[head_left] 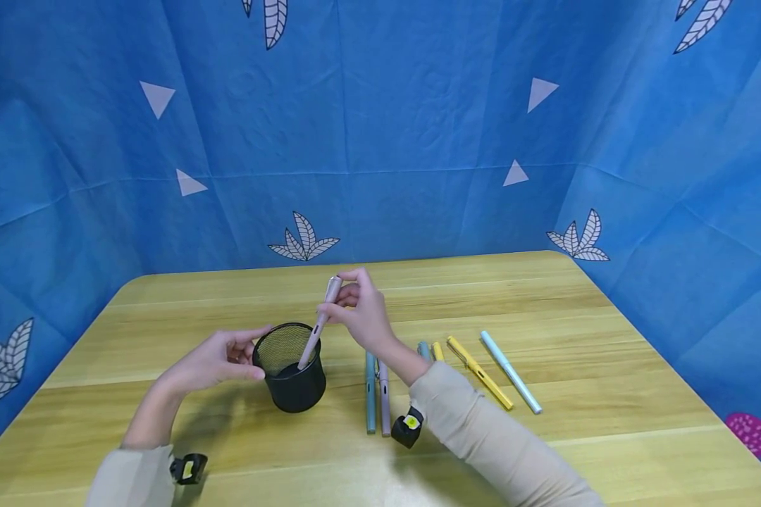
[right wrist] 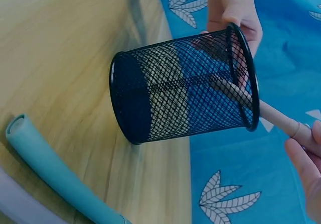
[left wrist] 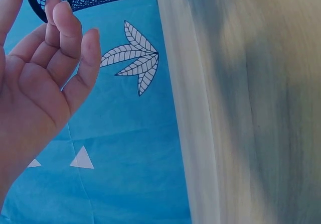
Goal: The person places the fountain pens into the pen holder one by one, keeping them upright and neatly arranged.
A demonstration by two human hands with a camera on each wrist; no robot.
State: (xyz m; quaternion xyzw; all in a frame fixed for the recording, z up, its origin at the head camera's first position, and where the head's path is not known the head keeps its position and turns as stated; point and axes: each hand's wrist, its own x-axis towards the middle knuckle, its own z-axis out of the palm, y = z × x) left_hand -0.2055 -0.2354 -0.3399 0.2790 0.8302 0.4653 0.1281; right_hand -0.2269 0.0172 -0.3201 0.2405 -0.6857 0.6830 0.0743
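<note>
A black mesh pen holder (head_left: 297, 391) stands upright on the wooden table. My left hand (head_left: 211, 364) holds it from the left, with thumb and index finger at the rim; the other fingers curl loosely in the left wrist view. My right hand (head_left: 366, 317) pinches a pale pink pen (head_left: 318, 331) near its upper end. That pen slants down through the holder's opening, and its lower part shows through the mesh (right wrist: 168, 88) in the right wrist view.
Right of the holder lie a teal pen (head_left: 370, 398) and a lilac pen (head_left: 384, 403), side by side. Farther right are a yellow pen (head_left: 482, 374) and a light blue pen (head_left: 512, 373). My right forearm partly hides another blue-grey pen (head_left: 424, 351) and yellow pen (head_left: 438, 351). Blue cloth (head_left: 380, 127) hangs behind.
</note>
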